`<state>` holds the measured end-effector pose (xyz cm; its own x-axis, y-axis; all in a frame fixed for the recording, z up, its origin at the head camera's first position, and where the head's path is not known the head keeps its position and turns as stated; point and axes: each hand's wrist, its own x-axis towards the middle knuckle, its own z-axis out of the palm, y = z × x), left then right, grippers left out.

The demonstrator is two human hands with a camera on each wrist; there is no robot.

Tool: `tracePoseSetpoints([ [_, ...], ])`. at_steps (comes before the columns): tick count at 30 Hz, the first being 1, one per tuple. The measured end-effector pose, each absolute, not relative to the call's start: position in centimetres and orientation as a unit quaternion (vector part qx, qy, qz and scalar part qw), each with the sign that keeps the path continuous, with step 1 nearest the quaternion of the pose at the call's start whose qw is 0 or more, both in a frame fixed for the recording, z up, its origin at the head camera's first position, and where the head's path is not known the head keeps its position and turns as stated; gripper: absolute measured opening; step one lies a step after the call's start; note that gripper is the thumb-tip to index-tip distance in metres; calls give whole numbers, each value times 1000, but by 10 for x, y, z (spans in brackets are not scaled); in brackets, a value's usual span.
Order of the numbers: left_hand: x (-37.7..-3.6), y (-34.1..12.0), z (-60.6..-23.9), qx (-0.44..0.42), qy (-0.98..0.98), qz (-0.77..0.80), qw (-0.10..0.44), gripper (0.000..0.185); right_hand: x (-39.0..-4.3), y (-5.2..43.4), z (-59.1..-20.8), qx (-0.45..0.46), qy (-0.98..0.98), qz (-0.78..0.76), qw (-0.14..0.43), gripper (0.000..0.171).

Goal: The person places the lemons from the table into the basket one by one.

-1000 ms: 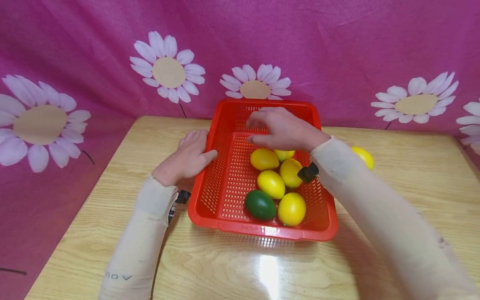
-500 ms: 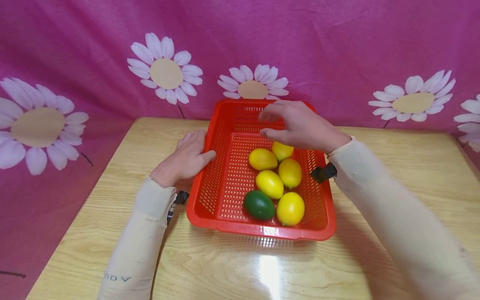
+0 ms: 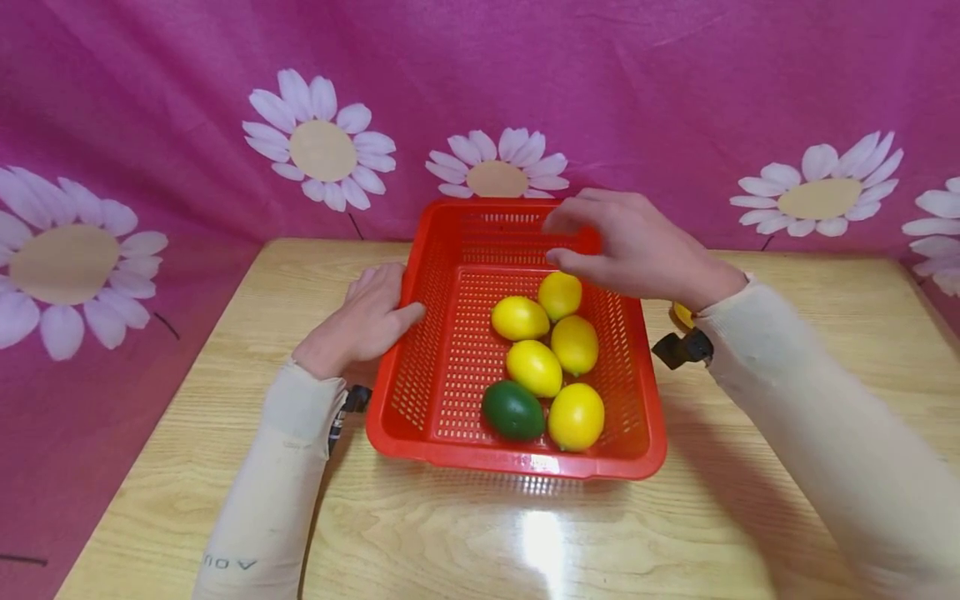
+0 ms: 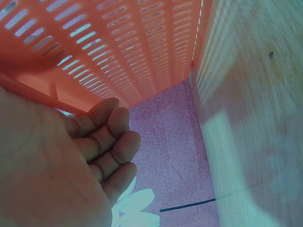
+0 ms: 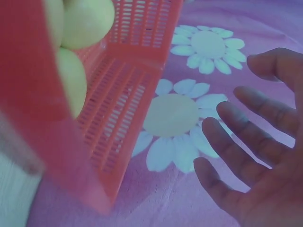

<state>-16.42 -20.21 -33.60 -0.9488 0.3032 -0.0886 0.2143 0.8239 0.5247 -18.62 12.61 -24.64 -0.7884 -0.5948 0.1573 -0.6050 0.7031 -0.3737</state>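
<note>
A red slotted basket stands on the wooden table. Inside lie several yellow lemons and one dark green fruit. My left hand rests flat against the basket's left wall, thumb at the rim; the left wrist view shows its fingers straight beside the wall. My right hand hovers empty over the basket's far right corner, fingers loosely spread. In the right wrist view the fingers are open beside the basket.
Another yellow lemon lies on the table right of the basket, mostly hidden behind my right wrist. A pink cloth with white daisies hangs behind the table and drapes past its left edge. Bare wood shows in front.
My right hand has drawn back from above the lemons, moving right toward the basket's far right corner, still empty. The left hand has stayed on the basket's left wall.
</note>
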Motion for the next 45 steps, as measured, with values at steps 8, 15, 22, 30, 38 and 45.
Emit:
tracePoseSetpoints([
  [8, -163, -201, -335, 134, 951, 264, 86, 48, -183, 147, -248, 305, -932, 196, 24, 32],
  [15, -163, -201, -335, 134, 952, 263, 81, 49, -187, 161, -255, 310, -932, 176, 59, 27],
  [22, -163, -203, -336, 135, 952, 264, 77, 49, -191, 175, -264, 285, -934, 211, 47, 25],
  [30, -164, -203, -335, 137, 951, 266, 78, 48, -196, 191, -274, 261, -938, 219, 70, 17],
  [38, -165, -203, -336, 136, 952, 262, 78, 50, -198, 206, -285, 241, -946, 211, 54, 21],
  [45, -164, -202, -337, 134, 952, 263, 82, 48, -201, 220, -297, 234, -951, 196, 58, 22],
])
